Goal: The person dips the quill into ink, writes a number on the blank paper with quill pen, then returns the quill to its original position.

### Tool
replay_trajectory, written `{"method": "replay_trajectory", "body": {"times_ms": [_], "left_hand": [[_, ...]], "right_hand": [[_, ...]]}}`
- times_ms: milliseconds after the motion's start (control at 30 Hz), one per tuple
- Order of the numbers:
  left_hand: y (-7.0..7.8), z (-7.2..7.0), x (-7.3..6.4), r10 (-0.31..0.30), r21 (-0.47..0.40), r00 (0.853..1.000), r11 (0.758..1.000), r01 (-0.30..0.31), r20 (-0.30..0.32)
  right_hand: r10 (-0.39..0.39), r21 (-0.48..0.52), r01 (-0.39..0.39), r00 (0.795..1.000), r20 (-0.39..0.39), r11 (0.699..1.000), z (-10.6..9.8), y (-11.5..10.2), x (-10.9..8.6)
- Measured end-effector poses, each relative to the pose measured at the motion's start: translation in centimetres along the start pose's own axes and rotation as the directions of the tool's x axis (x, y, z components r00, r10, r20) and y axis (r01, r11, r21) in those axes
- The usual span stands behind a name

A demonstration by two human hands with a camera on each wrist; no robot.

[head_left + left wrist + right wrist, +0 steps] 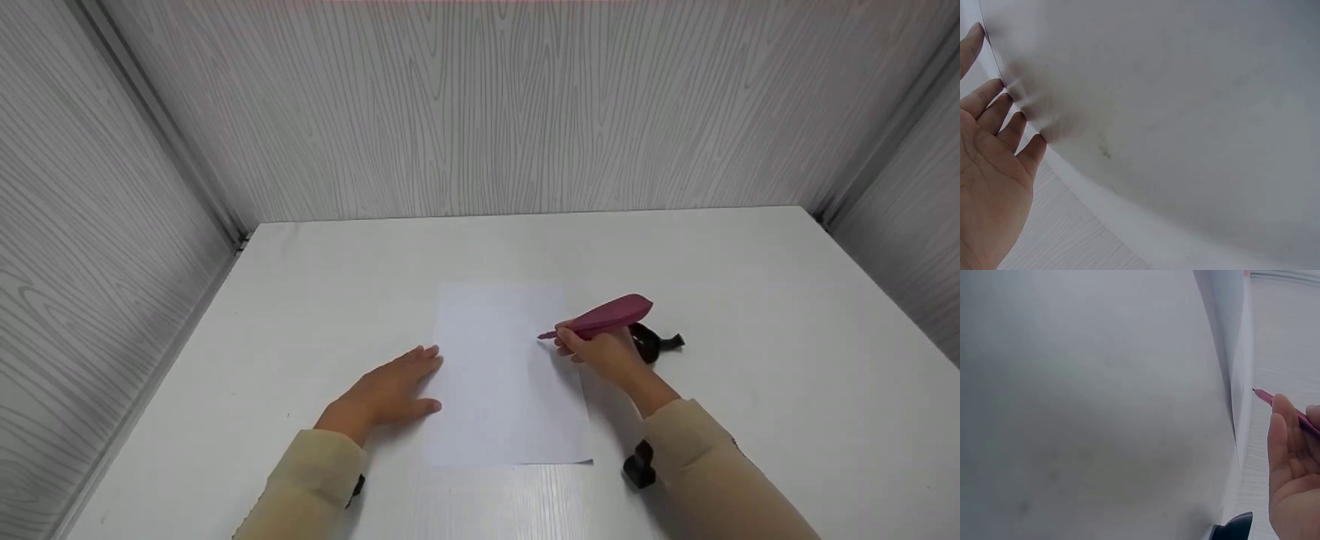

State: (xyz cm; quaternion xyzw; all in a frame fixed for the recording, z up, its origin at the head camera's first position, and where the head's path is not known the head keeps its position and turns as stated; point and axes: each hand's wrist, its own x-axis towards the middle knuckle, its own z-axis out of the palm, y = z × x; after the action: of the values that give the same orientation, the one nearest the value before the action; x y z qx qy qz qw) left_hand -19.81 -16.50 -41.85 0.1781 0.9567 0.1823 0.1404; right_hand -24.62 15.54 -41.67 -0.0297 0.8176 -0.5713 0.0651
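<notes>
A white sheet of paper (499,405) lies on the white table in front of me. My right hand (604,356) pinches a dark pink feather-shaped pen (615,313) between thumb and fingers. The pen's tip is over the right part of the sheet, and in the right wrist view the pen (1264,396) looks slightly raised off the paper. At the sheet's left edge rests my left hand (394,390), its fingers extended and the fingertips touching along that edge. Beside the right hand, partly hidden behind it, is a shiny black rounded object (646,343) with a narrow flared neck.
The white table (337,277) is enclosed by grey wood-grain panels, one at the back (487,112) and one on each side. A black wrist device (639,466) hangs under the right sleeve. The sheet's lower right corner curls up slightly.
</notes>
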Motion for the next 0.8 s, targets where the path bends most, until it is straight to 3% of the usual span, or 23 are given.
{"method": "replay_trajectory", "body": {"times_ms": [433, 800], "left_hand": [[-0.11, 0.14, 0.16, 0.008, 0.017, 1.000, 1.000, -0.008, -0.003], [-0.19, 0.11, 0.18, 0.022, 0.036, 1.000, 0.999, -0.022, 0.001]], "right_hand": [[0.011, -0.026, -0.011, 1.000, 0.005, 1.000, 0.40, -0.02, -0.10], [-0.007, -0.061, 0.011, 0.998, 0.069, 0.998, 0.78, -0.20, -0.23]]}}
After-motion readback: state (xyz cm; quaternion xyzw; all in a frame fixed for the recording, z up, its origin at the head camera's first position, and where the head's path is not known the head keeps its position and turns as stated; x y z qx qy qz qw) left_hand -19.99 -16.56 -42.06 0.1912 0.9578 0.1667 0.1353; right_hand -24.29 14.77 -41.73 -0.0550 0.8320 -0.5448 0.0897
